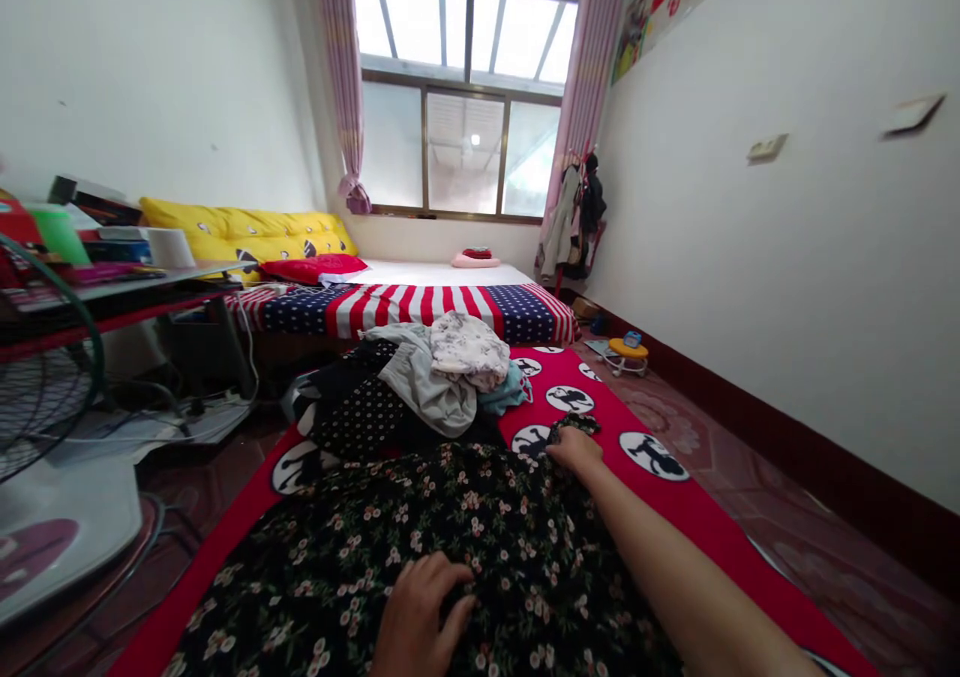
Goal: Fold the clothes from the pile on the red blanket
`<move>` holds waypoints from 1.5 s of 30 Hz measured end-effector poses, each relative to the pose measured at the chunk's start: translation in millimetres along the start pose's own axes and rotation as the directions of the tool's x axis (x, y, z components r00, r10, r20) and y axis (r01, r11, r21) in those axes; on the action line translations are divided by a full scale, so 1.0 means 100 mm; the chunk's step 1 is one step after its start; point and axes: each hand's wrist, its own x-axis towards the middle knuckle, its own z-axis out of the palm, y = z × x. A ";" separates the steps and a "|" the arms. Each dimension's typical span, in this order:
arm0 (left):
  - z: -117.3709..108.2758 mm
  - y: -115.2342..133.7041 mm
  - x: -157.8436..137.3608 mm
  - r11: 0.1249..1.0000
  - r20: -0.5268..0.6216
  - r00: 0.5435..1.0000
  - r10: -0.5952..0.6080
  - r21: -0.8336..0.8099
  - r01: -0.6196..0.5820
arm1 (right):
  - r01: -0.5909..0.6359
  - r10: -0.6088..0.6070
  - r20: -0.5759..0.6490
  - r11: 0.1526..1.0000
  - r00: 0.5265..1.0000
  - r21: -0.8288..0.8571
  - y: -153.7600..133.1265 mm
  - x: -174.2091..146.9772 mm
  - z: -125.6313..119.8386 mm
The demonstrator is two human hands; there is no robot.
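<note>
A black floral garment (450, 527) with small pinkish blossoms lies spread over the red patterned cloth (607, 417) in front of me. My right hand (576, 449) is closed on the garment's far right edge, and a bit of bunched fabric shows beyond the fingers. On the near middle of the garment rests my left hand (424, 607), thumb and fingers apart, holding nothing. Just beyond the garment is a heap of clothes: a black polka-dot piece (360, 415), a grey piece (431, 392), a white patterned piece (469, 349) and a light blue piece (506, 389).
Behind the heap stands a bed with a stars-and-stripes cover (420, 305). At left are a cluttered desk (187, 275), a fan (45, 387) and a white-seated chair (67, 527). A small yellow stool (628, 349) is by the right wall, near a clothes rack (576, 217).
</note>
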 end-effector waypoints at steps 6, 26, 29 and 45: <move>0.03 -0.04 -0.01 0.998 -0.093 0.994 0.060 0.017 -0.058 | -0.008 0.112 -0.205 0.893 0.972 0.450 0.11 0.14 -0.21; -0.01 0.18 -0.01 0.946 0.219 0.925 0.311 0.023 -0.323 | 0.230 0.136 -0.266 0.231 0.954 0.945 -0.07 0.06 -0.94; -0.03 0.15 -0.03 0.980 0.131 0.972 0.195 -0.052 -0.190 | 0.336 0.024 -0.350 0.223 0.937 0.915 -0.19 -0.25 -1.02; -0.14 0.16 -0.04 0.956 -0.015 0.999 0.049 -0.288 -0.051 | 0.696 -0.664 -0.244 0.591 0.707 0.408 0.85 -2.28 -0.45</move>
